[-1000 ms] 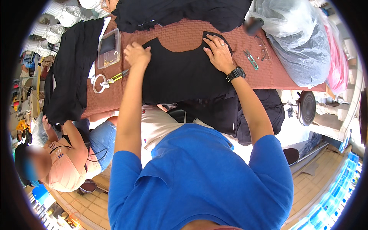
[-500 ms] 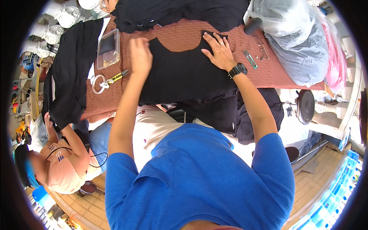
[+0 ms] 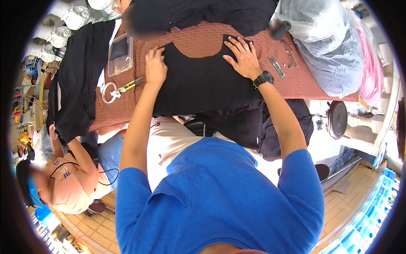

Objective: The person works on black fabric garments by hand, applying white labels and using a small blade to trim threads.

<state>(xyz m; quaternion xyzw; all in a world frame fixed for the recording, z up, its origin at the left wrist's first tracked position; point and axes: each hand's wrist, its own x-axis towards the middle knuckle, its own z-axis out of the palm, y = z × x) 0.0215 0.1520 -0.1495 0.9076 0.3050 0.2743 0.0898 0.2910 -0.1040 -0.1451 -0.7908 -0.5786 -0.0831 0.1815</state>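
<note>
Brown cloth (image 3: 120,112) bears black fabric (image 3: 203,86) already laid flat, right hand (image 3: 246,60) fingers spread, left hand (image 3: 156,67) fingers loosely curled (any pinch unclear).

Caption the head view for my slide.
Left hand at the edge of, right hand spread on, scoop-cut black fabric over textured brown tablecloth.

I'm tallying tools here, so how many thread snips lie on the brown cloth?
2: yellow snips left of the left hand, teal snips right of the right hand. Others could be hidden under the black fabric.
</note>
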